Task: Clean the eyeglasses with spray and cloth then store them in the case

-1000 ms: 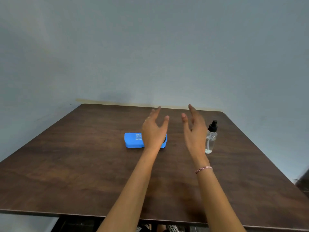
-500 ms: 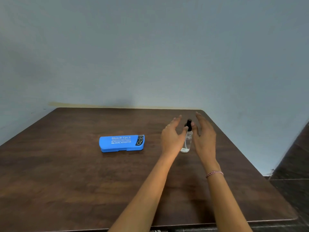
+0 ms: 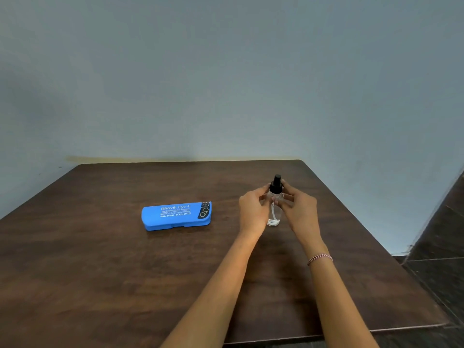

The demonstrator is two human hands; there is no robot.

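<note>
Across the left half of the counter (image 3: 75,272): dark wood-grain top, its far edge meeting a blue-grey wall (image 3: 226,84), its left side running out of view.

Left of centre: case (image 3: 175,216). Blue hard shell, lying flat, long side toward the person. Lid shut; white print on top, and a small black panel at the right end. Contents hidden by the lid. Bare wood surrounds it on all sides, with a broad stretch down to the near edge.

Right of centre, well apart from the case:
- Left hand (image 3: 252,213): fingers curled against the upper body of the spray bottle (image 3: 274,218) from its left side.
- Spray bottle: clear body, black pump cap, standing upright on the counter. The cap and the lower body show, while the hands cover the shoulder. Liquid level cannot be told.
- Right hand (image 3: 301,212): thumb and fingers curled on the bottle just under the cap, from the right side. A red-and-white bracelet (image 3: 319,258) sits on the wrist.

Both forearms cross the near edge of the counter.

Far right: rounded far corner and slanting right edge of the counter. The bottle stands nearer this edge than the left one, with bare wood between. Beyond the edge lies a dark tiled floor (image 3: 442,247).
</note>
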